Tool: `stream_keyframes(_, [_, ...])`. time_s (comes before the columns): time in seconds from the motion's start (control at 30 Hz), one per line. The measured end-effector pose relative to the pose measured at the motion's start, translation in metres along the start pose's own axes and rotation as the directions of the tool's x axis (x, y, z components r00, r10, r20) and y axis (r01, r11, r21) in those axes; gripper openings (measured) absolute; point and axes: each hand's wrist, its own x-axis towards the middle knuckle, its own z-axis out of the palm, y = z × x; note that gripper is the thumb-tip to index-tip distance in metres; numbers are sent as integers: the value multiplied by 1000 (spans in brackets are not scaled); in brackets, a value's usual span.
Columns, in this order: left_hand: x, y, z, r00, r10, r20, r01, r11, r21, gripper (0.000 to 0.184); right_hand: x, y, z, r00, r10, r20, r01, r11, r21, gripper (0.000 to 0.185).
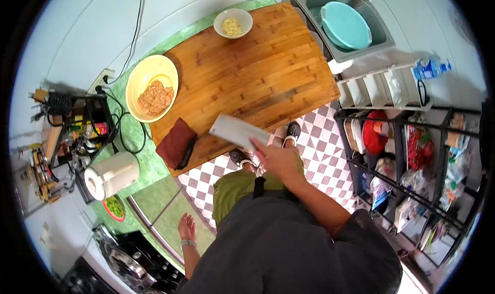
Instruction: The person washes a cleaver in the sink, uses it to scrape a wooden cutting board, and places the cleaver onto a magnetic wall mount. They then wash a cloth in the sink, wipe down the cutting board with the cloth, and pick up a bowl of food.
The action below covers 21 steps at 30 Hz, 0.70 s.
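The hands are well apart. The right hand (273, 162) is closed around the handle end of a cleaver (240, 132), with a finger reaching along the blade. The cleaver is over the near edge of the wooden board (247, 72), its blade pointing left; whether it touches the wood I cannot tell. The left hand (187, 229) hangs open, fingers slightly bent, low on the left and off the board, with a band (188, 242) at its wrist.

The board lies on a green surface (148, 160). A dark red cloth (177, 143) sits folded on the board's near left corner, to the left of the blade. Beyond it, a yellow bowl (132, 82) of pinkish chopped pieces (156, 98) stands by the board's left edge, and a white bowl (218, 20) of pale yellow bits (232, 27) stands at the far edge. To the right, a teal basin (343, 23) rests in the sink (313, 2)
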Motion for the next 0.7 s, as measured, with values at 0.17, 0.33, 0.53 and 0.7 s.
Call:
stream_keyframes(0.17, [9, 18, -61, 1000, -4, -30, 7, 996, 91, 36, -20, -23, 80, 995, 14, -103, -8, 998, 65, 50])
stream_keyframes(0.33, [22, 49, -76, 999, 4, -50, 8, 973, 230, 36, -38, -10, 111, 965, 19, -261, 7, 995, 98, 52])
stream_keyframes(0.53, [23, 79, -49, 995, 88, 40, -94, 980, 173, 33, -66, 22, 107, 974, 41, -224, -41, 999, 4, 52])
stream_keyframes(0.7, [12, 78, -30, 997, 79, 1, -78, 982, 170, 34, -56, 49, 88, 900, 218, -378, -286, 949, -133, 48])
